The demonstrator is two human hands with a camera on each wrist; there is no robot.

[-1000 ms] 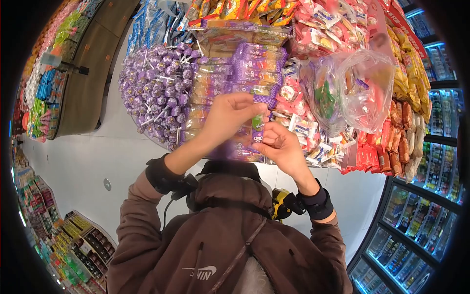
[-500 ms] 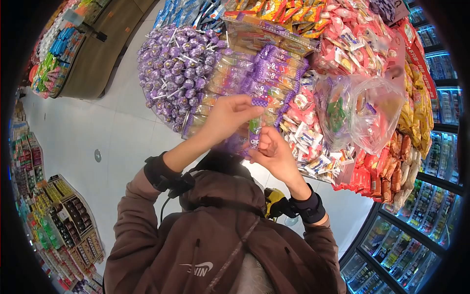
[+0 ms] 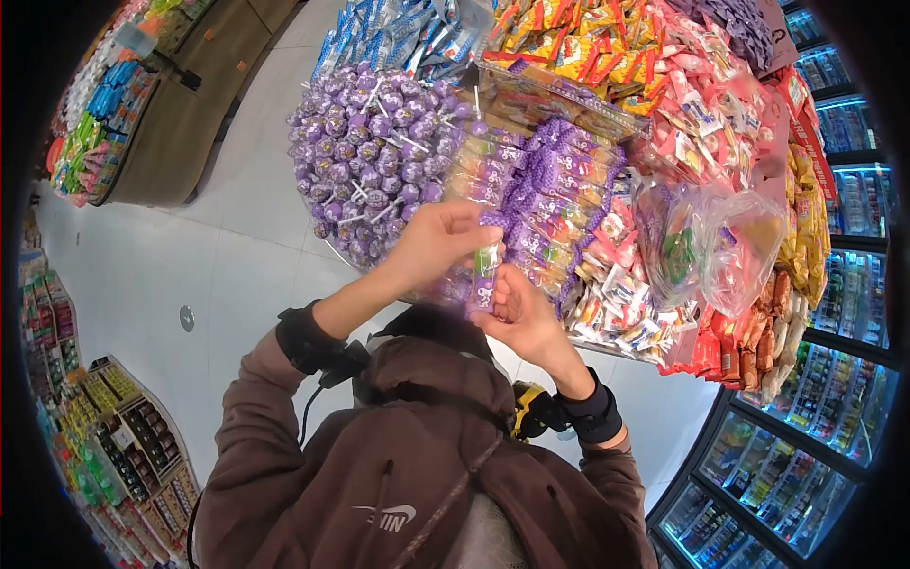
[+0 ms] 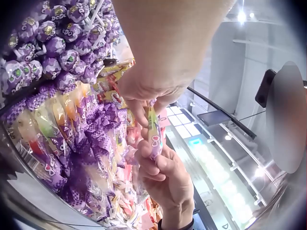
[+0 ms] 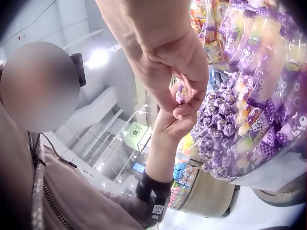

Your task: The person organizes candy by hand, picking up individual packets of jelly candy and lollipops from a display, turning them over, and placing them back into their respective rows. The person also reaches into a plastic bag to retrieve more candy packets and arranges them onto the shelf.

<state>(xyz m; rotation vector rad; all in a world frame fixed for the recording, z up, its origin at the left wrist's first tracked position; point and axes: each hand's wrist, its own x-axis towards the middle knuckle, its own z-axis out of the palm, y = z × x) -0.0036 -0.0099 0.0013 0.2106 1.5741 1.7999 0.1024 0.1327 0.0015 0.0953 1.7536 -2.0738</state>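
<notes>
A slim candy packet [image 3: 484, 275] with purple ends and a clear middle showing green is stretched between both hands, lengthwise, over the candy display. My left hand [image 3: 439, 244] pinches its far end between thumb and fingers. At the near end, my right hand [image 3: 524, 318] holds it by the thumb and curled fingers. Purple print on the packet [image 4: 154, 134] faces the left wrist view, where the right hand [image 4: 170, 177] grips from below. Under the hands lie rows of similar purple-wrapped packets [image 3: 559, 204].
Purple lollipops [image 3: 374, 161] are heaped to the left, with blue packets [image 3: 408, 43] behind them. To the right sit pink and white wrapped sweets [image 3: 621, 308] and a clear plastic bag [image 3: 744, 251] on the display. Lit drink coolers [image 3: 815, 422] line the far right.
Both hands keep hold of the packet, which is a little more upright. The head view has shifted, so the display appears farther right.
</notes>
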